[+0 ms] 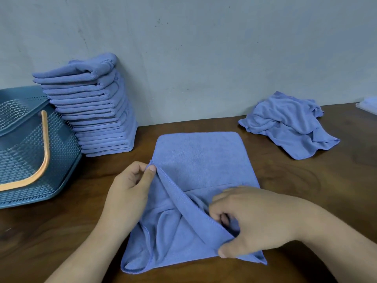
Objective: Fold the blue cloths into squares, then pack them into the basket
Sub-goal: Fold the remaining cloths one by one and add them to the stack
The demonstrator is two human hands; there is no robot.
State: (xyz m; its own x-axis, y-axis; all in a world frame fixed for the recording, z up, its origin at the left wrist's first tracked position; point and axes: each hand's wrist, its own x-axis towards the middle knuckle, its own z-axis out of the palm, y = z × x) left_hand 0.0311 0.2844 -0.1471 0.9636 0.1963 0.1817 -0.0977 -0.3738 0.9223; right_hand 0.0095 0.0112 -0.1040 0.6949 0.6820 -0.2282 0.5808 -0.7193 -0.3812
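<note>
A brown wooden worktop (306,180) runs along a grey wall. At far left sits the blue basket (61,160), the tall stack of folded cloths (95,107) just beside it. The blue cloth (200,160) lies mid-worktop, long axis running away from the person. The left hand (130,193) pinches its left edge; the right hand (253,219) grips its bunched near part. Crumpled cloths (287,123) lie at right.
</note>
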